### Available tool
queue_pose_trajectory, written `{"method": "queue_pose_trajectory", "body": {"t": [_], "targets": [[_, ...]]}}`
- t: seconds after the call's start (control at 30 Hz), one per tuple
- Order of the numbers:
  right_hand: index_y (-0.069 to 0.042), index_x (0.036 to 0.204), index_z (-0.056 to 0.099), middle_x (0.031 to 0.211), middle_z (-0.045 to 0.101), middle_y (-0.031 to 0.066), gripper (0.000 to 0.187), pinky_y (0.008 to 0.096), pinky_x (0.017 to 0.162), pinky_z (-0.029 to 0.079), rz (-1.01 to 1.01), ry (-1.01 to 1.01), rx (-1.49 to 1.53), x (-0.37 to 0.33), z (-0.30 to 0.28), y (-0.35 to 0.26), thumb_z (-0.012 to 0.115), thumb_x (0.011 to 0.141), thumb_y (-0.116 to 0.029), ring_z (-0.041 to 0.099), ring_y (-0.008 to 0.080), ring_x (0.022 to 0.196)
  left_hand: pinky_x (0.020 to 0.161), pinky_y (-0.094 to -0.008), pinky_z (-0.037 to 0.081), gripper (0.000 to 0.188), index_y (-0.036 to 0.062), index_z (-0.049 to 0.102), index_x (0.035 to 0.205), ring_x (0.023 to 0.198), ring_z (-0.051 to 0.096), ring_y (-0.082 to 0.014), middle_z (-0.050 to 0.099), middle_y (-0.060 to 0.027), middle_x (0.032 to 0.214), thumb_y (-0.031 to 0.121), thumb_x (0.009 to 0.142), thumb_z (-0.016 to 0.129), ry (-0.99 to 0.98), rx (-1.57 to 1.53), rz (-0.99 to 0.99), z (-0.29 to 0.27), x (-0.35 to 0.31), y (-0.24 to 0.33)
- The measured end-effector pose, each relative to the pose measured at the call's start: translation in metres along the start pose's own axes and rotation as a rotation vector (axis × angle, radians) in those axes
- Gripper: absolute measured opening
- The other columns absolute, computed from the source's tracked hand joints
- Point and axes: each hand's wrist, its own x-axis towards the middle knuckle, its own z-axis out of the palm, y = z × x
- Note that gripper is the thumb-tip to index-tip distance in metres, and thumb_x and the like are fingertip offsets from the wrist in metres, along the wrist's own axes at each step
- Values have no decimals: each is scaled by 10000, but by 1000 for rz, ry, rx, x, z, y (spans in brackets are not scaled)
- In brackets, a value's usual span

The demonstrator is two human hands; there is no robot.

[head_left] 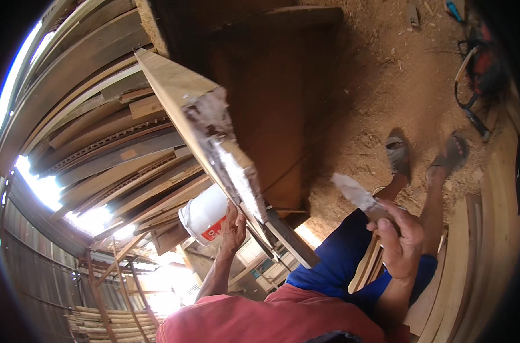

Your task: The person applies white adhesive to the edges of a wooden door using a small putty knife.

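A long pale wooden board point(174, 80) slants down through the middle of the picture, its edge smeared with thick white paste point(232, 166). Beside its lower end, my left hand point(233, 227) grips a white plastic bucket point(205, 211) with a red label; the bucket is tipped on its side, and what is in it is hidden. My right hand point(401, 237) is raised over my lap, fingers closed on a flat spreader point(356, 193) with white paste on its blade. The spreader is apart from the board.
Stacked planks point(117, 126) fill the left side. A dark brown wooden panel point(265, 114) stands behind the board. Sawdust covers the floor point(380, 74); a black-and-red tool with a cable point(485, 68) lies far right. Long boards point(465, 268) lie at my right.
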Motion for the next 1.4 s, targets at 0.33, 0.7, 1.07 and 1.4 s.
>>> {"method": "queue_pose_trajectory", "body": {"t": [0.33,0.7,1.07,1.4], "targets": [[87,1188,628,931,718,141,278,278,659,541,-237,-18,-97,2,86,-101,582,970,-80,700,166,794,1157,-498,294,663,-106,402,1423,1355,395,-498,445,-356,1414,406,1011,496,227,-128,170,10,5,-1],[-3,1312,581,907,673,15,356,169,563,387,-384,328,-196,-42,96,-133,561,1001,-174,466,13,642,1143,-524,287,717,-50,426,1421,1342,404,-475,463,-348,1390,463,943,578,354,-259,247,19,16,-10],[-10,1124,610,808,592,-6,267,228,567,411,-377,-91,-820,-136,256,-153,640,912,-171,491,59,648,981,-444,488,519,20,585,1330,1101,633,-411,618,-276,1258,329,916,636,220,-1311,136,42,-93,-67],[-37,915,595,716,591,8,242,263,524,395,-205,-591,-1048,-58,454,-35,685,885,-259,538,100,594,948,-470,512,508,65,604,1306,1078,637,-417,649,-232,1201,377,905,605,275,-1349,85,130,-233,-95]]}}
